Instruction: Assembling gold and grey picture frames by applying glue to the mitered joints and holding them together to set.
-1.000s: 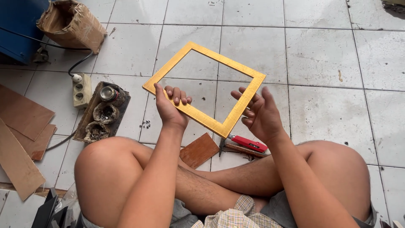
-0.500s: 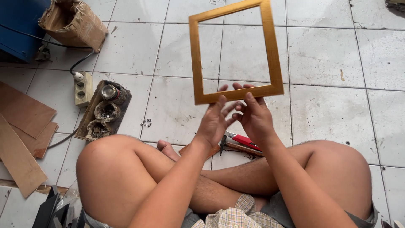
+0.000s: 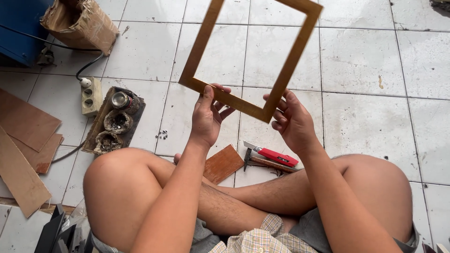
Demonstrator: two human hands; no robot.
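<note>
Both hands grasp the gold picture frame (image 3: 234, 100) above the tiled floor (image 3: 365, 117), tilted toward one o'clock: left hand (image 3: 208, 117) clenched on its lower rail, right hand (image 3: 293, 122) at the corner. A red cutter (image 3: 276, 156) lies below.

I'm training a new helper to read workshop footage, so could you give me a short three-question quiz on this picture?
1. True or false: both the left hand and the right hand hold the golden picture frame above the tiled floor.
2. Multiple choice: what lies on the floor beside the red utility knife? A) a hammer B) a paintbrush C) a tape measure
3. Fill in: the white power strip lies next to a tray of three ____.

Key: 1 true. 2 A. 3 tins: the tray of tins holds round, grimy containers; their contents cannot be made out.
</note>
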